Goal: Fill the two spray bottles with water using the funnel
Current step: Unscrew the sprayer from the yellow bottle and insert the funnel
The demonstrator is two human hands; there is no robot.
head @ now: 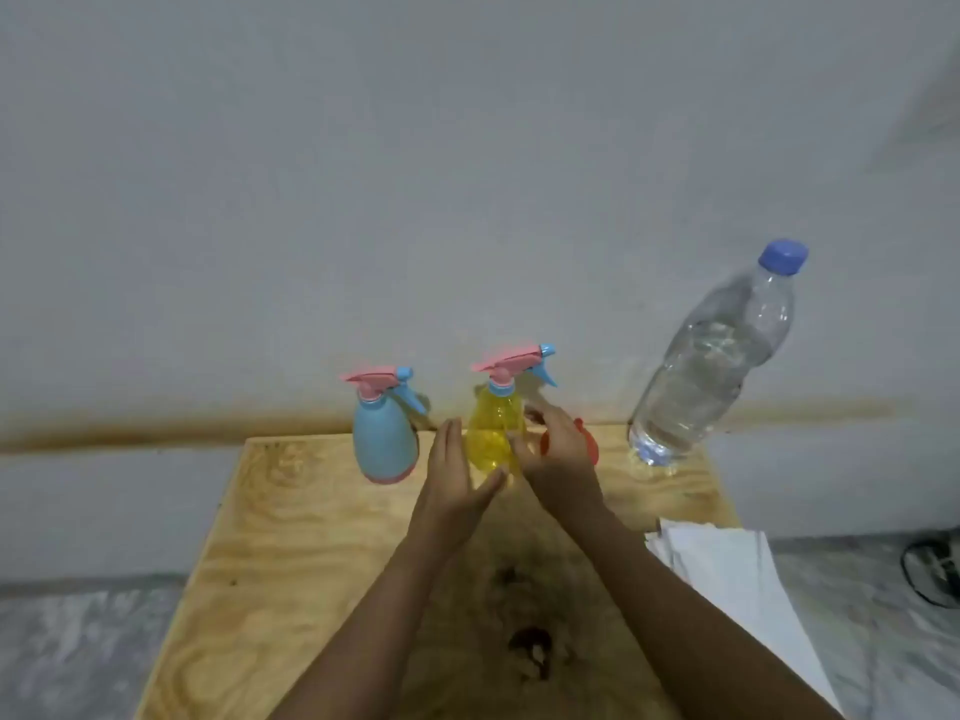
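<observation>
Two spray bottles stand at the far edge of the wooden table (pixel 291 563): a blue one (pixel 383 439) on the left and a yellow see-through one (pixel 493 428) in the middle, both with pink trigger heads screwed on. My left hand (pixel 457 480) reaches toward the yellow bottle's left side with straight fingers, its thumb near the bottle's base. My right hand (pixel 556 449) is at the yellow bottle's right side, fingers relaxed beside it. A red funnel (pixel 584 439) lies mostly hidden behind my right hand. A large clear water bottle (pixel 711 361) with a blue cap stands at the far right.
A stack of white paper (pixel 737 579) lies at the table's right edge. A grey wall rises right behind the bottles. Dark stains (pixel 530 646) mark the table's middle. A dark cable (pixel 935 569) lies on the floor at the right.
</observation>
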